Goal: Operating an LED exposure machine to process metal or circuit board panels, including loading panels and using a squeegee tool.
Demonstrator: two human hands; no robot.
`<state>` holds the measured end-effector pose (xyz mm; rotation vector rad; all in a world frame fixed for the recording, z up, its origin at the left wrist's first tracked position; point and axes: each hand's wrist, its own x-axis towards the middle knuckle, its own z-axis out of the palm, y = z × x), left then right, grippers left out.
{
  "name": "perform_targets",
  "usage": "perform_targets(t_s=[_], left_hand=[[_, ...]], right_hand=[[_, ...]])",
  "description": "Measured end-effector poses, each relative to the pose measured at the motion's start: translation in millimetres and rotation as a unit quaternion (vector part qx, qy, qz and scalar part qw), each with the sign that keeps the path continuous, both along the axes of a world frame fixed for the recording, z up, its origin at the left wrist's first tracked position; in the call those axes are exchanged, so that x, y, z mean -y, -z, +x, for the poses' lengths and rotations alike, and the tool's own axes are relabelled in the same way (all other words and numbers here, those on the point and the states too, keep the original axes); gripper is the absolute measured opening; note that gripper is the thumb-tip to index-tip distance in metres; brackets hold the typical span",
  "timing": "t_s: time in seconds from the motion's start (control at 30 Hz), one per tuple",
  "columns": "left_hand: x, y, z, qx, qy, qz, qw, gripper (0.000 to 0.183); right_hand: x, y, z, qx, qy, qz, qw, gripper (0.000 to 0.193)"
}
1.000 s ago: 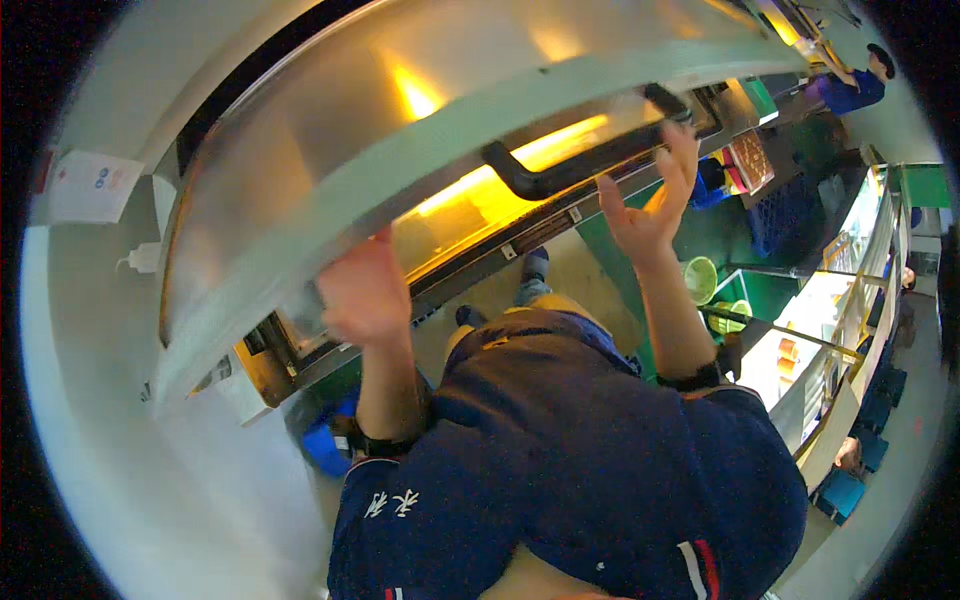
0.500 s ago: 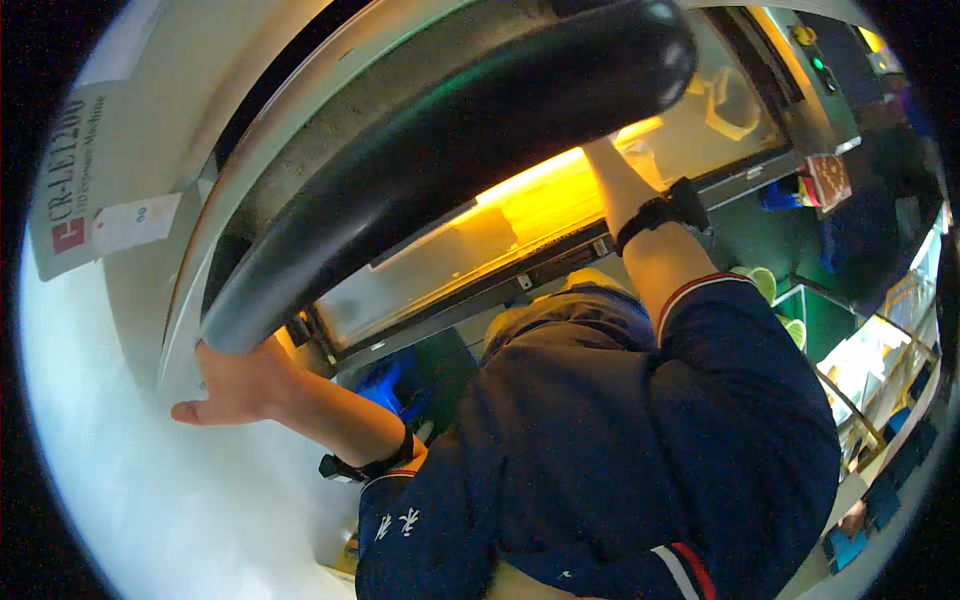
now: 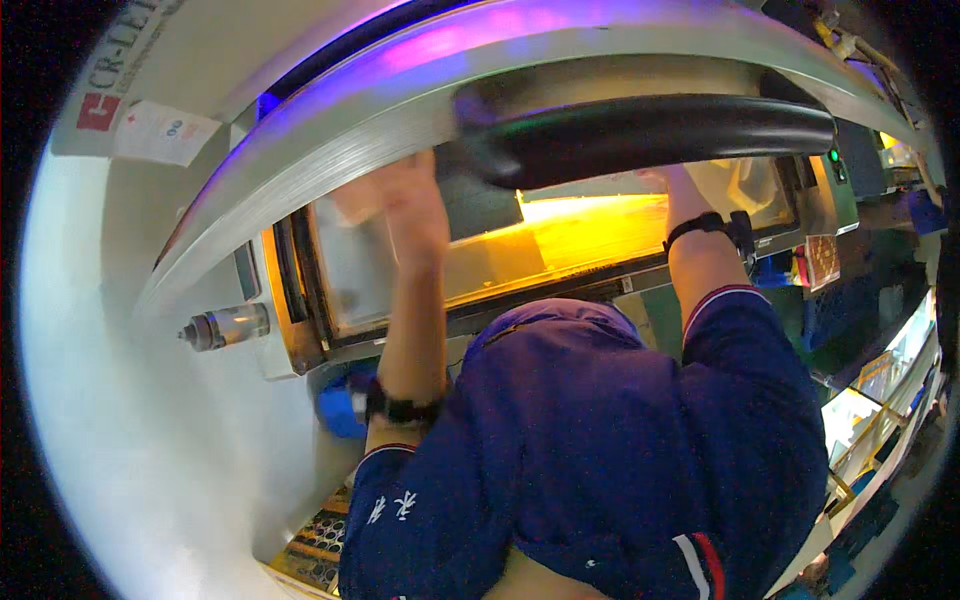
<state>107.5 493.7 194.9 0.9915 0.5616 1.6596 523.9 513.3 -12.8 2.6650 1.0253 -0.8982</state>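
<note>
A thick black handle runs along the curved metal hood of a large machine in front of me. My left hand is raised at the hood's lower edge, left of the handle; its fingers are smeared by motion. Beneath the handle my right hand reaches toward the yellow-lit work bay. The handle covers most of its fingers, so its grip is hidden. Both wrists wear black straps.
A grey cylindrical fitting sticks out at the machine's left side. A blue object sits below my left forearm. At lower left is a tray with round holes. A green light glows at the right.
My left hand has come off the handle's left end and moved right and upward. The handle now appears smaller and more level. My right arm still reaches under it, shifted right in view.
</note>
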Motion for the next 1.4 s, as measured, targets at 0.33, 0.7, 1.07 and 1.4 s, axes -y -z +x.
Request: perform_targets(t_s=[0.33,0.7,1.07,1.4], left_hand=[[-28.9,253.5,-236.1,-0.865,-0.061,-0.251,0.431,0.138],[-160.3,262.8,-332.8,-0.620,0.258,-0.305,0.675,0.053],[29.1,129.4,-71.8,-0.627,0.218,0.002,0.748,0.073],[334.6,14.6,65.7,-0.624,0.518,0.274,0.517,0.038]], right_hand=[[254.4,9.1,-44.2,-0.301,0.278,0.189,0.892,0.054],[537.2,-59.4,-286.7,-0.161,0.574,0.511,0.619,0.034],[736.0,-56.7,-302.7,0.018,0.782,0.560,0.274,0.046],[871.4,-18.9,-260.2,-0.115,0.636,0.760,0.064,0.035]])
